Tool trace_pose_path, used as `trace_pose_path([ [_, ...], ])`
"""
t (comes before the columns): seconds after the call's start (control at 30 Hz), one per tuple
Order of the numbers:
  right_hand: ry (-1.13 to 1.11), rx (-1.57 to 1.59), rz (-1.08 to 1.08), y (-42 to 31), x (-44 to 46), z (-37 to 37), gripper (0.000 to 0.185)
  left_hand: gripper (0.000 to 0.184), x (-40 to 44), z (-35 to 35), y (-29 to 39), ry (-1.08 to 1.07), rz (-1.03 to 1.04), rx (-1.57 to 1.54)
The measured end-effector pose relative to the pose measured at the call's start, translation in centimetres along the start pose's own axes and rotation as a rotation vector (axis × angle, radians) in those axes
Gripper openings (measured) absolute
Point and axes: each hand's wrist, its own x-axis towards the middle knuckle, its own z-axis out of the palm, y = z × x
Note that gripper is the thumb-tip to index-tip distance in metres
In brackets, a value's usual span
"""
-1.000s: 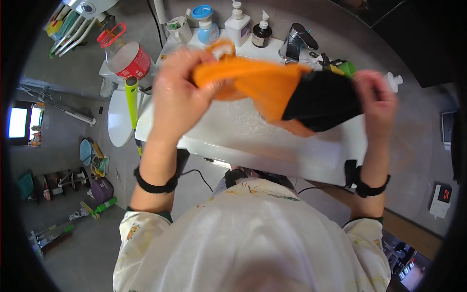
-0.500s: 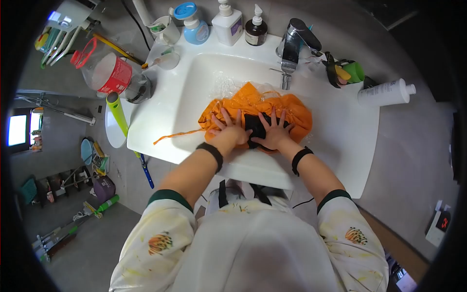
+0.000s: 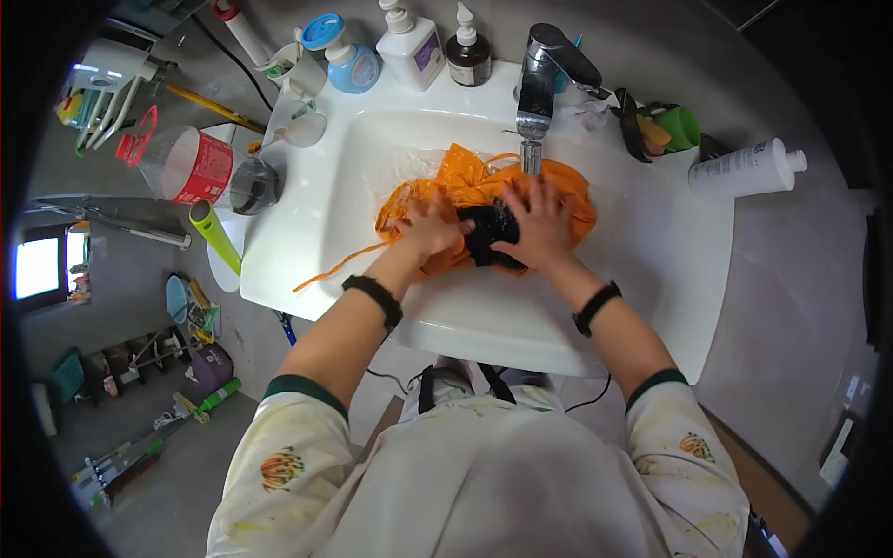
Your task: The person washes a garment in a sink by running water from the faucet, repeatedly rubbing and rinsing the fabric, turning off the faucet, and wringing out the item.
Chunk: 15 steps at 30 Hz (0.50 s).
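Note:
A wet, crumpled orange cloth (image 3: 456, 172) with a black patch (image 3: 477, 246) in its middle lies in the white sink (image 3: 642, 270). An orange cord (image 3: 339, 268) trails from it over the sink's left front. My left hand (image 3: 430, 232) is on the left part of the cloth, fingers spread and slightly blurred. Over the right part is my right hand (image 3: 541, 228), also with its fingers apart; whether its palm touches the cloth I cannot tell. Neither hand grips anything. Above the cloth, close to my right fingers, hangs the spout of the faucet (image 3: 535, 112).
Behind the basin stand a blue foam bottle (image 3: 352, 67), a white pump bottle (image 3: 410, 51) and a dark pump bottle (image 3: 468, 58). A green cup (image 3: 679, 127) and a white bottle (image 3: 749, 169) lie at right. A large clear bottle (image 3: 205, 167) is at left.
My right hand has shifted up and looks raised from the cloth, where it was pressed flat. My left hand has moved slightly left. The view has shifted a little too.

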Motion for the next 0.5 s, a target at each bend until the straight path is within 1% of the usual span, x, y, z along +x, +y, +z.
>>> trace_pose_path([
  [0.03, 0.003, 0.0, -0.004, 0.2, -0.6, 0.2, 0.101, 0.099, 0.0, 0.4, -0.9, 0.11, -0.1, -0.572],
  [0.07, 0.037, 0.13, 0.17, 0.3, -1.3, 0.8, 0.102, 0.104, 0.1, 0.8, -1.7, 0.216, -0.197, -1.141],
  [0.1, 0.073, 0.261, 0.35, 0.4, -1.9, 1.4, 0.103, 0.108, -0.1, 0.8, -1.5, 0.157, -0.216, -1.238],
  [0.13, 0.084, 0.261, 0.354, -0.1, -1.7, 1.6, 0.103, 0.113, -0.1, 0.9, -1.4, 0.098, -0.241, -1.332],
  [0.17, -0.061, 0.278, 0.438, -1.1, -1.4, 1.9, 0.102, 0.107, 1.0, 2.3, -0.8, -0.011, -0.158, -1.526],
  [0.2, -0.208, 0.297, 0.518, -2.2, -1.2, 2.1, 0.101, 0.111, -1.0, 1.8, 0.4, -0.023, -0.153, -1.582],
  [0.23, -0.127, 0.34, 0.513, -2.9, -0.6, 2.0, 0.084, 0.114, -3.2, 1.1, 1.7, -0.036, -0.148, -1.638],
  [0.27, -0.118, 0.344, 0.519, -3.0, 0.4, 3.4, 0.084, 0.118, -5.4, 0.5, 3.0, -0.049, -0.145, -1.694],
  [0.3, -0.058, 0.681, 0.437, -2.8, 1.8, 6.1, 0.074, 0.101, -3.7, 1.5, 3.1, -0.189, -0.108, -1.81],
  [0.33, 0.007, 1.01, 0.339, -3.1, 2.1, 5.7, 0.064, 0.094, -3.7, 1.3, 3.5, -0.336, -0.067, -1.922],
  [0.37, 0.021, 1.005, 0.34, -3.3, 2.0, 5.4, 0.064, 0.092, -4.1, 1.5, 3.0, -0.338, 0.155, -2.055],
  [0.4, 0.017, 1.125, 0.294, -4.6, 0.8, 2.3, 0.057, 0.092, -4.0, 1.3, 2.1, -0.339, 0.168, -2.053],
  [0.43, 0.004, 1.246, 0.25, -6.0, -0.5, -0.2, 0.051, 0.091, -4.0, 1.5, 0.8, -0.434, 0.201, -2.205],
  [0.47, 0.006, 1.245, 0.256, -7.0, -1.6, -1.5, 0.051, 0.091, -4.0, 1.7, 0.0, -0.537, 0.23, -2.354],
  [0.5, 0.054, 1.179, 0.109, -7.9, -2.4, -2.6, 0.05, 0.087, -6.1, 0.8, 0.1, -0.465, 0.265, -2.337],
])
